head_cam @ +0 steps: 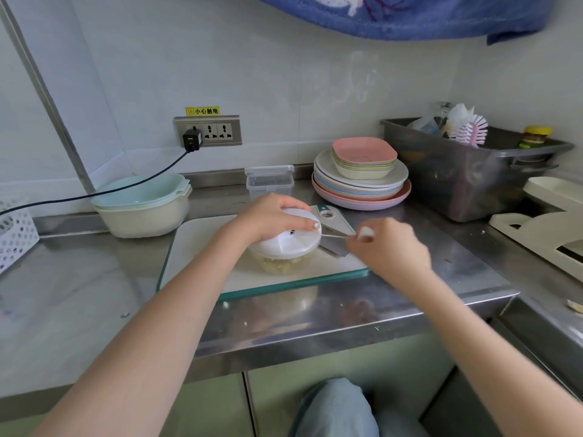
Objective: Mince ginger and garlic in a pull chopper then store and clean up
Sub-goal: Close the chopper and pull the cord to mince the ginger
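Now your left hand presses down on the white lid of the pull chopper, fingers curled over its top, while it stands on the cutting board on the steel counter. Your right hand pinches the pull handle between its fingers, the cord stretched taut from the lid. Pale minced bits show through the chopper's clear bowl, and a knife lies just behind.

My left hand grips pull chopper lid | my right hand pinches pull handle | chopper on cutting board
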